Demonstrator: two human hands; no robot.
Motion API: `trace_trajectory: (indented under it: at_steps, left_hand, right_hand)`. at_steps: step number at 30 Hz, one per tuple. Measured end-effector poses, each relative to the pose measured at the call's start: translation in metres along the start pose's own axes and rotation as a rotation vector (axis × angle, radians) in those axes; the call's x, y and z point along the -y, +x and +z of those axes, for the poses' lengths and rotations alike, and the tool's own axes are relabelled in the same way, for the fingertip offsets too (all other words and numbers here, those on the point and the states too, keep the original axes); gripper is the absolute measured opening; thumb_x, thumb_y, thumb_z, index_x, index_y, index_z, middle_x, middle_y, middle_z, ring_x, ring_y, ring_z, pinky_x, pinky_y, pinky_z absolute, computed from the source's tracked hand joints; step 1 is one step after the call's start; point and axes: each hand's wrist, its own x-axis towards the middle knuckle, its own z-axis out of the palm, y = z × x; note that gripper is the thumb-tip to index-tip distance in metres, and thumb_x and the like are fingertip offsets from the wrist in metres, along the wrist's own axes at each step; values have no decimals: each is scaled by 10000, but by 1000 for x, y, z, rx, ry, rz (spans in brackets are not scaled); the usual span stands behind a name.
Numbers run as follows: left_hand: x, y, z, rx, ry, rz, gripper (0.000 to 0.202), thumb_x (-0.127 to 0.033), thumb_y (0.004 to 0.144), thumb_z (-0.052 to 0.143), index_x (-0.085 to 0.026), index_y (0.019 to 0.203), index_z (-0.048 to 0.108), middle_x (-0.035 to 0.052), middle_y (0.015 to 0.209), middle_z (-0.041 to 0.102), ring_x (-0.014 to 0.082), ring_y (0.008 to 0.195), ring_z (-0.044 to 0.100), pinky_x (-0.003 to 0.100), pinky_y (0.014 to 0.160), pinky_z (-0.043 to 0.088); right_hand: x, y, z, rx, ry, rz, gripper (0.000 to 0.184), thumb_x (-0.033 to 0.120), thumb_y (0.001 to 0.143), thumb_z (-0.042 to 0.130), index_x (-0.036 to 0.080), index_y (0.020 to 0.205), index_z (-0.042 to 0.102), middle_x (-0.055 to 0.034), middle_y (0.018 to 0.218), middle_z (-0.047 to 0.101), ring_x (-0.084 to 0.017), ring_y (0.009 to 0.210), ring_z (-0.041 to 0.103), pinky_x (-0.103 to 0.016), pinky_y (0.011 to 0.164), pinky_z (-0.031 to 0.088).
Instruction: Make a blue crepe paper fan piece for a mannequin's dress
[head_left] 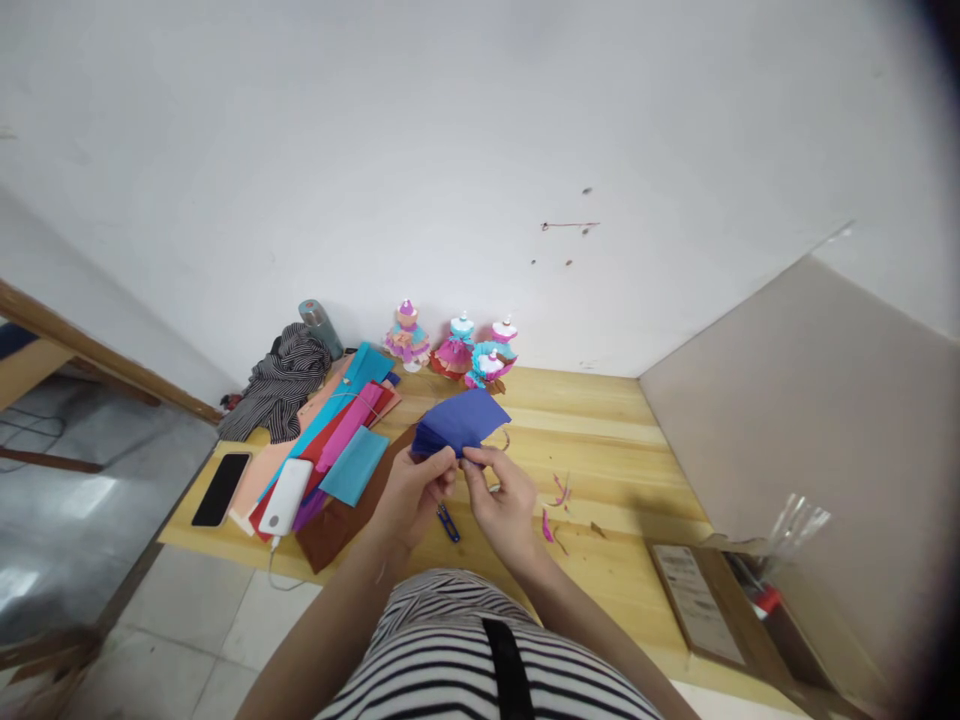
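A folded piece of blue crepe paper (463, 418) is held above the table, fanning out away from me. My left hand (421, 488) pinches its near left edge between thumb and fingers. Close beside it, my right hand (501, 492) pinches the near right edge, the fingertips of both hands almost meeting. Under the hands lies a pair of small dark blue thread snips (448, 522). Brown crepe paper (337, 528) rests on the table to the left, partly hidden by my left forearm.
Several ruffled paper dolls (453, 350) stand by the wall. Stacked coloured paper (356, 465), a white power bank (286, 497), a phone (221, 489), striped cloth (279, 380) and a bottle (320, 325) are on the left. Paper scraps (547, 525) lie right; a wooden box (701, 605) stands at the right edge.
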Motion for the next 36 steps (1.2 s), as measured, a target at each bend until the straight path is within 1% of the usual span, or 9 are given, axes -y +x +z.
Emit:
trace_trajectory:
  at_steps: [5,9,13,18,25,29,32,34,36]
  left_hand:
    - [-4,-3,-8,166,62,10,339,-294,538,885,-108,670,634,-5,586,596,61,482,508,168,426,388]
    - [-3,-4,-13,223,123,64,334,-326,551,873,-116,663,638,-9,569,578,69,481,485,180,424,361]
    - [-2,-3,-17,194,211,146,307,-308,550,869,-121,646,646,-29,534,550,54,470,419,189,447,334]
    - [-4,-2,-21,130,331,173,268,-281,563,860,-116,669,677,-13,557,596,59,489,410,202,476,330]
    - [3,-2,-14,54,126,163,324,-284,513,875,-138,608,602,-62,493,499,41,435,370,179,417,287]
    - [6,-2,-14,59,105,181,307,-268,527,870,-140,619,608,-59,500,515,44,442,391,174,421,313]
    - [3,-3,-18,49,133,252,291,-235,547,864,-147,741,666,-35,604,598,58,511,465,174,476,376]
    - [0,-4,-20,34,175,322,368,-209,559,862,-172,875,678,-7,766,669,90,633,562,189,565,445]
    - [-5,-7,-22,35,231,396,477,-192,567,863,-209,994,653,12,919,689,131,771,619,225,666,494]
  right_hand:
    - [4,1,-1,-18,219,366,60,217,805,630,193,794,684,-21,690,691,-159,627,642,-284,616,527]
    - [6,1,-2,8,384,492,66,247,770,654,189,787,681,-13,658,658,-149,608,606,-282,605,501]
    - [8,1,-3,32,440,522,77,263,755,661,191,779,677,-2,626,641,-137,567,580,-268,573,485]
    - [13,3,-6,75,406,499,70,251,759,652,201,781,696,-3,622,656,-141,559,598,-264,564,489]
    - [18,6,-8,100,383,481,70,235,756,640,207,782,699,0,625,654,-137,556,596,-258,561,484]
    - [18,6,-11,107,378,487,78,239,753,647,205,798,701,-2,642,659,-137,563,599,-257,565,487]
    - [17,5,-12,101,375,494,81,258,760,649,203,794,699,-7,650,668,-140,570,605,-260,571,495]
    - [16,6,-14,86,356,490,81,263,763,649,202,785,697,-7,643,668,-140,566,600,-259,566,488]
    - [16,7,-16,77,335,485,75,260,766,650,199,777,693,-4,627,661,-139,558,594,-259,561,479]
